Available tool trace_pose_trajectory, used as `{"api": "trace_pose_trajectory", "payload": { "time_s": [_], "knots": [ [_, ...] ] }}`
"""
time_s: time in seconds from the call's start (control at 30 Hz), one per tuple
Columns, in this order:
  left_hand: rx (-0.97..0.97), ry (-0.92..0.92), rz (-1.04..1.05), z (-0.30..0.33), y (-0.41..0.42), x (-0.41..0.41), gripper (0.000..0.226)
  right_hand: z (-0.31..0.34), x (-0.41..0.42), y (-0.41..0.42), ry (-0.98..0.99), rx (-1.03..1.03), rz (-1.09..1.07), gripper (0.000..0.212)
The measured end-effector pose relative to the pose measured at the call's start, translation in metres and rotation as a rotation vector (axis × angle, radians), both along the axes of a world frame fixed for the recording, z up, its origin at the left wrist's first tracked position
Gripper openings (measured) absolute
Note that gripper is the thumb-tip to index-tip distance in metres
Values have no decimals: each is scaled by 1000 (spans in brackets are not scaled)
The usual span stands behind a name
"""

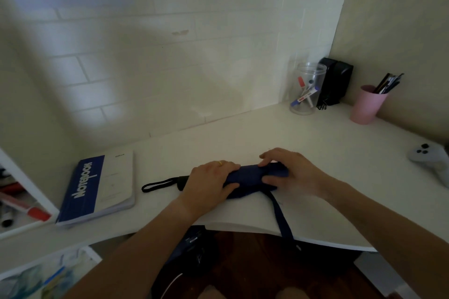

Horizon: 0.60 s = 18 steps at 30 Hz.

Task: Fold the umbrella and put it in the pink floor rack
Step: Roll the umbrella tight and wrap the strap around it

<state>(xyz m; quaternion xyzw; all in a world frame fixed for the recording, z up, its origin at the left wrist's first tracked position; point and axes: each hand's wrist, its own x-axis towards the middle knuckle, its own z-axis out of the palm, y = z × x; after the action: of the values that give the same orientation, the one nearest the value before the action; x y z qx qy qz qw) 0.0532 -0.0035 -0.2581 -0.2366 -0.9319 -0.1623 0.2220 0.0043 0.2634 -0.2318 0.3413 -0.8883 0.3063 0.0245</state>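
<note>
A folded navy umbrella (250,177) lies sideways on the white desk (315,153), near the front edge. Its black handle and wrist loop (159,184) stick out to the left. My left hand (210,183) grips the handle end of the rolled canopy, thumb underneath. My right hand (289,172) holds the right end, fingers curled over the fabric. A navy closing strap (283,216) trails from the bundle toward me and over the desk edge. No pink floor rack is in view.
A blue and white notebook (99,187) lies at the left. At the back right stand a clear jar of markers (307,88), a black box (336,81) and a pink cup of pens (368,104). A grey controller (432,156) sits far right. A dark bag (194,250) is below the desk.
</note>
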Motion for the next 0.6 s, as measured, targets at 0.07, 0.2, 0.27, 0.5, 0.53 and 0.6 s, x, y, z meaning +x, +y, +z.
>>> {"api": "trace_pose_trajectory", "payload": {
  "time_s": [0.07, 0.2, 0.27, 0.5, 0.53, 0.6],
  "knots": [
    [-44, 64, 11, -1, 6, 4, 37, 4, -1, 1, -95, -23, 1, 23],
    [17, -39, -26, 6, 7, 7, 33, -5, 5, 2, -53, -76, 16, 23],
    [150, -296, -46, 16, -1, 7, 25, -13, 13, 2, 70, -45, 1, 24],
    [87, -430, -30, 24, -4, 11, 36, -36, 100, -4, 377, 61, -313, 53],
    [99, -417, -15, 21, -3, 12, 39, -43, 115, -3, 385, 86, -365, 60],
    [115, -396, 7, 18, -1, 13, 39, -56, 135, -1, 396, 168, -420, 58]
  ]
}}
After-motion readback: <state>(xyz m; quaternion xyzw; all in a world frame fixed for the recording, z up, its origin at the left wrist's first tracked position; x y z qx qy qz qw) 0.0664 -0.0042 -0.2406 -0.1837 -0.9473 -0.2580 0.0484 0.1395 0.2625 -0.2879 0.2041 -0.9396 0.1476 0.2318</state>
